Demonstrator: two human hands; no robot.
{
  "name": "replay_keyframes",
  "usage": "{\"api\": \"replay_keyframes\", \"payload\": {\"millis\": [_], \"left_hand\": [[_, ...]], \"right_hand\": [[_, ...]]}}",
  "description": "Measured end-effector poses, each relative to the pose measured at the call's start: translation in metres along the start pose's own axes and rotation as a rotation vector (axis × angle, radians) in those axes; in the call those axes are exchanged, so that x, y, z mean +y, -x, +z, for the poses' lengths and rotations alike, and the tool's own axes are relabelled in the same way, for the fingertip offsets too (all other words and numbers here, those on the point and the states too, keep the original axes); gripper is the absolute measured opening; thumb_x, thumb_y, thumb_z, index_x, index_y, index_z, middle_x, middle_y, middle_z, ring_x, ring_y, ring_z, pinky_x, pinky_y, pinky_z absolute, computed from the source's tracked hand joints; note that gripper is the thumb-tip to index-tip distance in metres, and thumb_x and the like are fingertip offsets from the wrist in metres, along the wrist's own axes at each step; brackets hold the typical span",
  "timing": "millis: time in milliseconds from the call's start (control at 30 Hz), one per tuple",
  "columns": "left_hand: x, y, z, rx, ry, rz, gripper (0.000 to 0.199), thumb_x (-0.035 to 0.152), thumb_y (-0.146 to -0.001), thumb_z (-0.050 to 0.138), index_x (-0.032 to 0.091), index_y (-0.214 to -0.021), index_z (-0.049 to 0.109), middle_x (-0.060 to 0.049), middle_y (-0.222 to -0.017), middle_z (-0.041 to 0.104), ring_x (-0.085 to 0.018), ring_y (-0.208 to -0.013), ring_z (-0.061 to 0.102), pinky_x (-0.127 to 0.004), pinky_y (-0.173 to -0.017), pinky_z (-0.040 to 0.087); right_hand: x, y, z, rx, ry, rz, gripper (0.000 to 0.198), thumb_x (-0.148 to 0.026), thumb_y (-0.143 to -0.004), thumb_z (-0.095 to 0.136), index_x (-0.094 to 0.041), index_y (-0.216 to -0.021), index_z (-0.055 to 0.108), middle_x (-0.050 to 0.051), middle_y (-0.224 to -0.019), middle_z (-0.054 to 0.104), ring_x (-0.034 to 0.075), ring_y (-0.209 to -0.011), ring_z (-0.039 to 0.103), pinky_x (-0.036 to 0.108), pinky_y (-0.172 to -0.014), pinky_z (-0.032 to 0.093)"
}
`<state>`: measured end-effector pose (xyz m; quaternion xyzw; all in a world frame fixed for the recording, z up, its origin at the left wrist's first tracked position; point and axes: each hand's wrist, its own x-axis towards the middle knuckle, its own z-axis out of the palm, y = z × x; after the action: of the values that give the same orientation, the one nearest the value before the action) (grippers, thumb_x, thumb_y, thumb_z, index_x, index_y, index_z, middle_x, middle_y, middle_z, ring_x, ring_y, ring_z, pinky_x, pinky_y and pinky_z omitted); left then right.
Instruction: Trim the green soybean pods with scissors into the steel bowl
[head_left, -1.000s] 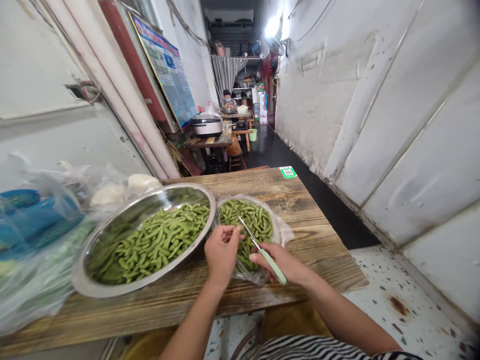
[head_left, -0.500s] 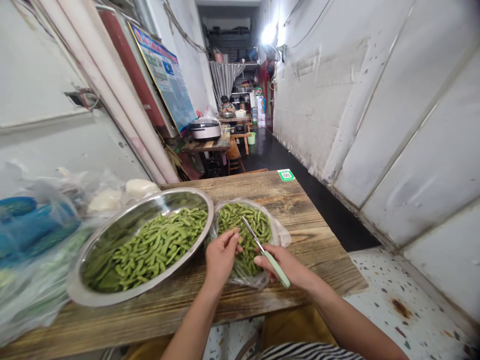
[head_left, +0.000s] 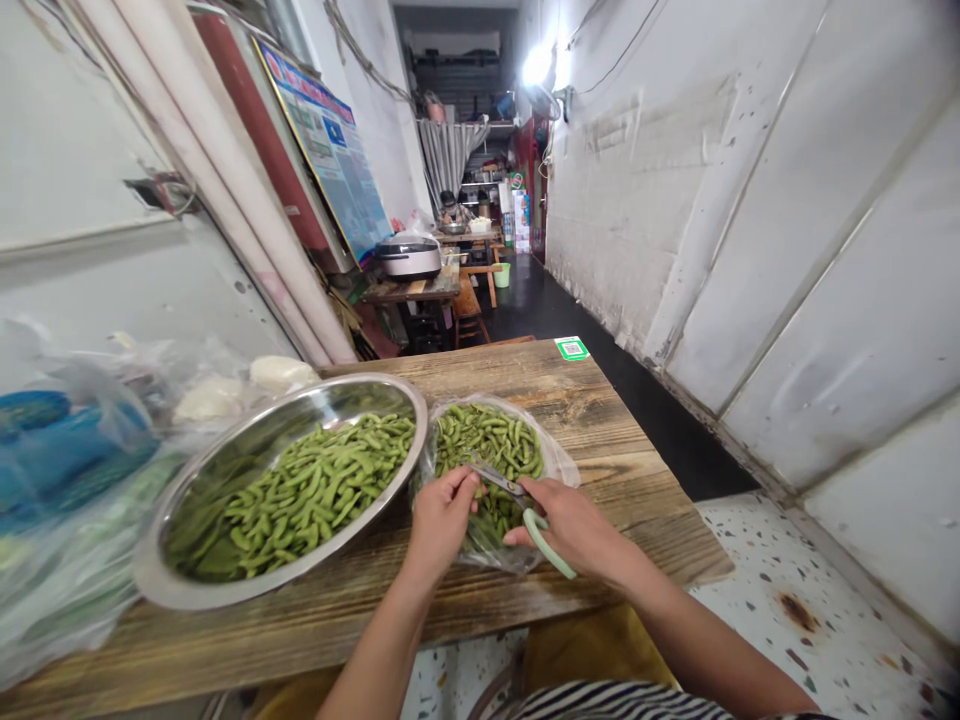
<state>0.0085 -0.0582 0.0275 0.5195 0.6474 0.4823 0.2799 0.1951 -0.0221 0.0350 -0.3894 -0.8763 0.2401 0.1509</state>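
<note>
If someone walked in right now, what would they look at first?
Probably the big shiny bowl of green pods on the wooden table, left of the left hand. Next, the scissors in the right hand, above more pods in clear plastic. Farther back, a bright lamp glares high up by the right-hand wall.

QR sticker [head_left: 572, 348] on table [head_left: 622, 440], poster [head_left: 326, 150] unreadable

Scissors [head_left: 510, 486] swung leftward (tips nearer left hand [head_left: 441, 515]).
</note>
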Motion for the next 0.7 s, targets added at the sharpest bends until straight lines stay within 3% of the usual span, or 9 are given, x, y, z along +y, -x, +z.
{"api": "replay_keyframes", "payload": {"millis": [200,367,433,567,633,700], "left_hand": [[0.0,0.001,0.0,-0.073,-0.029,0.005,0.035,0.044,-0.081,0.048,0.016,-0.064,0.06,0.004,-0.05,0.048,-0.011,-0.049,0.043,-0.022,-0.051,0.031],[0.001,0.004,-0.006,-0.055,-0.068,-0.039,0.035,0.045,-0.079,0.049,0.015,-0.081,0.067,0.0,-0.061,0.061,-0.014,-0.05,0.049,-0.024,-0.052,0.038],[0.004,0.004,-0.023,0.118,-0.196,0.021,0.033,0.042,-0.079,0.049,0.016,-0.089,0.068,-0.003,-0.071,0.066,-0.016,-0.059,0.056,-0.028,-0.061,0.044],[0.009,-0.005,-0.072,0.638,-0.583,0.245,0.03,0.036,-0.08,0.051,0.016,-0.097,0.067,-0.01,-0.095,0.065,-0.024,-0.089,0.058,-0.037,-0.086,0.043],[0.009,-0.011,-0.086,0.763,-0.739,0.283,0.039,0.035,-0.077,0.055,0.013,-0.109,0.062,-0.015,-0.109,0.059,-0.029,-0.103,0.053,-0.042,-0.091,0.04],[0.008,-0.017,-0.082,0.721,-0.841,0.335,0.04,0.033,-0.078,0.054,0.011,-0.111,0.06,-0.017,-0.114,0.056,-0.03,-0.106,0.051,-0.043,-0.091,0.039]], "right_hand": [[-0.001,0.002,0.002,0.001,-0.035,-0.025,0.048,-0.059,-0.077,0.056,-0.016,-0.098,0.059,0.009,-0.085,0.063,0.019,-0.074,0.057,0.024,-0.064,0.037],[0.001,0.001,0.004,-0.036,-0.097,0.014,0.039,-0.055,-0.079,0.056,-0.016,-0.082,0.061,0.005,-0.072,0.063,0.015,-0.063,0.055,0.021,-0.057,0.033],[0.005,0.001,0.005,-0.028,-0.095,0.05,0.038,-0.054,-0.077,0.059,-0.016,-0.079,0.061,0.004,-0.068,0.063,0.015,-0.061,0.055,0.021,-0.056,0.031],[0.016,-0.001,0.006,-0.007,-0.086,0.143,0.034,-0.051,-0.075,0.063,-0.017,-0.079,0.061,0.004,-0.067,0.064,0.016,-0.061,0.056,0.021,-0.055,0.03],[0.02,-0.002,0.006,-0.011,-0.106,0.168,0.033,-0.05,-0.075,0.063,-0.017,-0.082,0.062,0.004,-0.068,0.065,0.016,-0.063,0.057,0.021,-0.056,0.03],[0.022,-0.003,0.006,-0.024,-0.118,0.182,0.033,-0.05,-0.074,0.064,-0.018,-0.083,0.063,0.004,-0.069,0.066,0.017,-0.063,0.057,0.021,-0.056,0.03]]}}
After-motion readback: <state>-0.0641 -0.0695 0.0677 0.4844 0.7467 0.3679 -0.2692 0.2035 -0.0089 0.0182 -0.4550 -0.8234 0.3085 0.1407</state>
